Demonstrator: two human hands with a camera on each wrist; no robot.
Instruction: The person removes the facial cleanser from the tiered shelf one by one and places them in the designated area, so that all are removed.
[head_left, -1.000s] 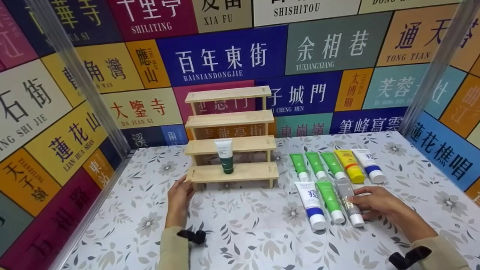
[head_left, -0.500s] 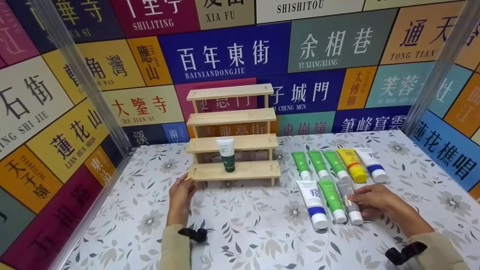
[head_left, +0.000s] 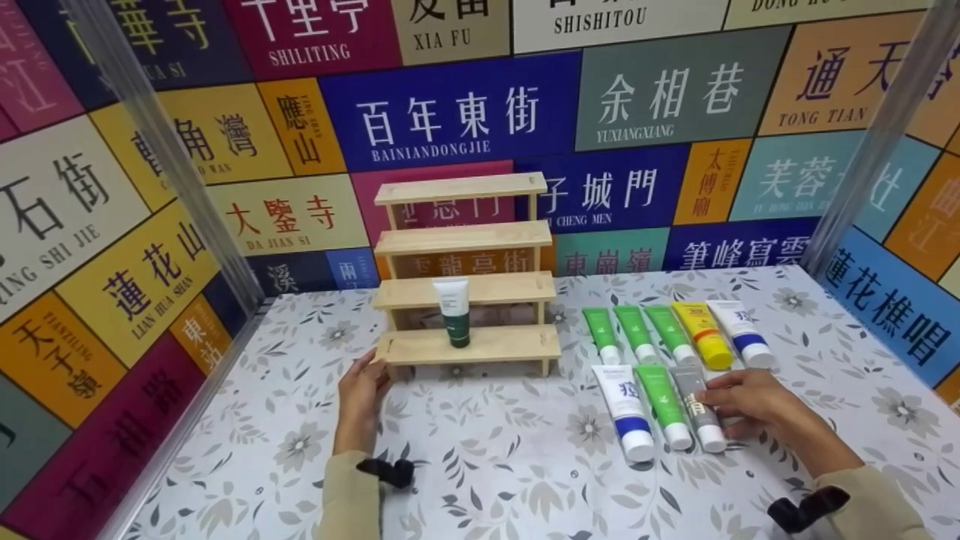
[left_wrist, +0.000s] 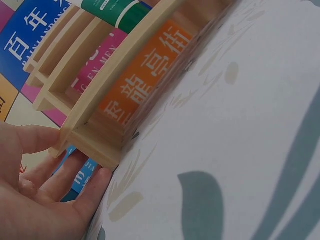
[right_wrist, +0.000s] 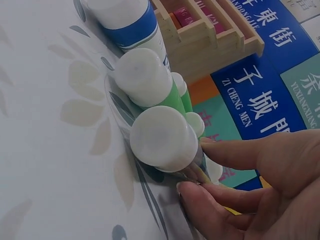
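A four-step wooden display stand [head_left: 469,346] stands near the back wall. My left hand [head_left: 361,397] grips the left end of its lowest step; in the left wrist view the thumb lies on the board's end and the fingers [left_wrist: 95,190] are at the leg below. On that step a white and dark-green squeeze tube [head_left: 453,309] stands upright on its cap. To the right, my right hand [head_left: 761,405] pinches a grey squeeze tube [head_left: 691,384] lying on the table. In the right wrist view its white cap [right_wrist: 162,137] faces the camera.
Beside the grey tube lie a green tube [head_left: 661,401] and a white-and-blue tube [head_left: 622,401]. Behind them is a row with several green tubes [head_left: 634,330], a yellow tube [head_left: 701,330] and another white-and-blue tube [head_left: 739,330]. Sign-covered walls [head_left: 450,112] enclose the flower-patterned table [head_left: 480,465].
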